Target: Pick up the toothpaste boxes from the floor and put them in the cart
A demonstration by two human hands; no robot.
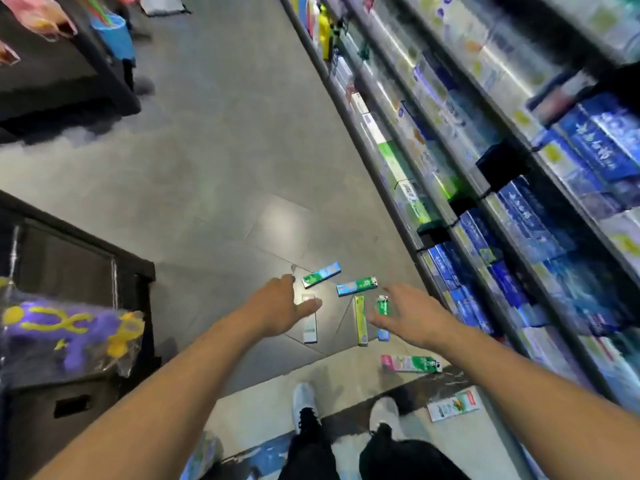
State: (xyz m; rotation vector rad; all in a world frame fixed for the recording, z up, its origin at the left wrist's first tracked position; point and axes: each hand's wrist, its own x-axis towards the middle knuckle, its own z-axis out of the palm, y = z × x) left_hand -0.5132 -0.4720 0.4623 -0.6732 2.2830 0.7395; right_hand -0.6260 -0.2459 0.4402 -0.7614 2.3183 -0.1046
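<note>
— While both arms reach down over the toothpaste boxes on the floor (214, 188), worth starting where?

— With the nearest ones. Left hand (277, 308) spread flat, holding nothing, over the white box (309, 323); right hand (414, 315) likewise spread and empty, over the small green box (383, 305).

— And the rest?

— Scattered nearby: yellow-green box (360, 320) between the hands, two blue-and-green boxes (322, 274) (356, 286) just beyond, pink-and-green box (411, 363) and a pale box (453, 406) closer to the white shoes (304, 401), beside the shelving (460, 202).

— Best grip?

— Probably across the narrow width, thumb on one long edge, fingers on the other. Flat on tile, so likely easier to tip up one long edge first, then close round. Light cardboard, so no hard squeeze needed.

— One per hand?

— Seems sensible: white for the left, green for the right, then gather neighbours if fingers allow.

— Then into the cart?

— Cart not clearly identifiable from here; dark frame (83, 244) at the left possibly it, cannot tell
</note>
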